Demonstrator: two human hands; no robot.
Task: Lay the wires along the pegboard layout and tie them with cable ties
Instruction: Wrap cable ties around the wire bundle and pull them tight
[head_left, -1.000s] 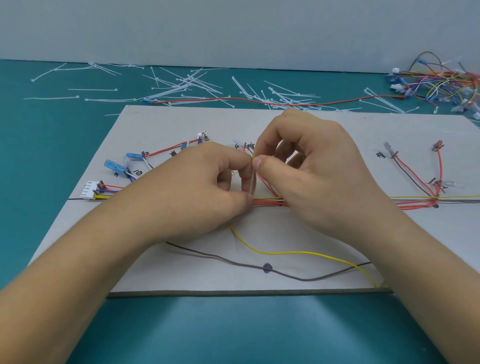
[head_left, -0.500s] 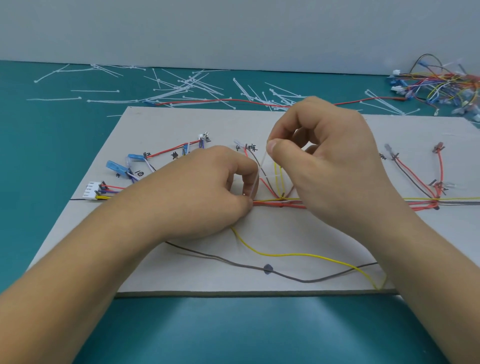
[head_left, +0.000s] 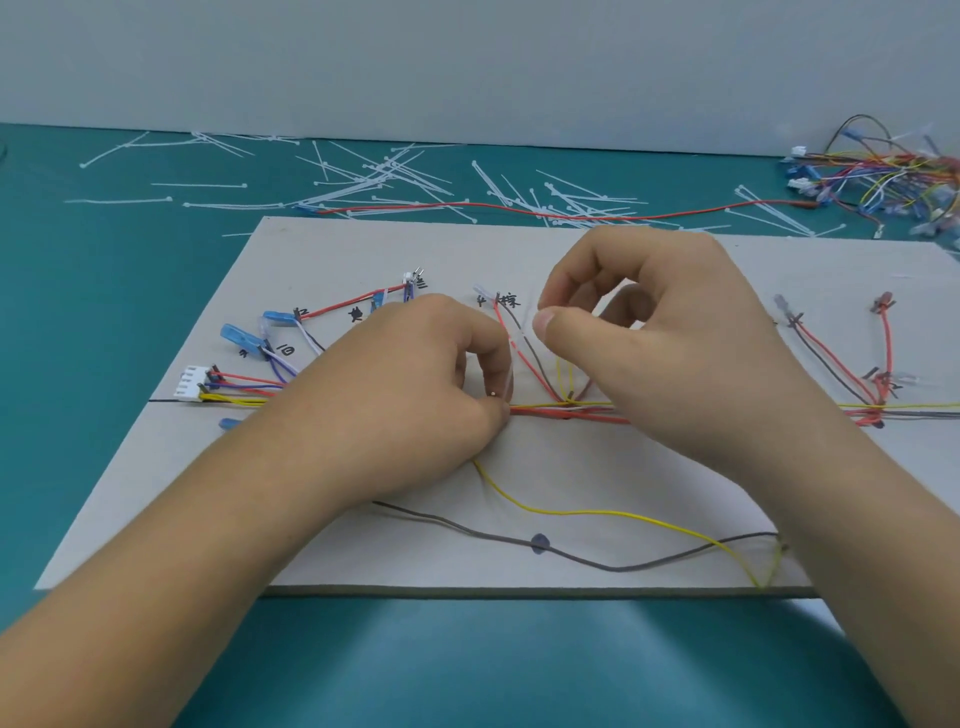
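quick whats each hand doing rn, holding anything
Left hand: closed, pinching the thin translucent white plastic cable tie down at the red and yellow wire bundle.
Right hand: closed, thumb and forefinger pinching that tie's free end.

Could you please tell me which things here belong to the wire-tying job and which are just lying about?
In the job: board, wire bundle, cable tie pinched by the left hand and right hand.
Lying about: spare ties behind the board, red wire among them, wire pile at far right.

Wire bundle (head_left: 566, 413) flat along board (head_left: 415, 249); tie (head_left: 525, 343) upright
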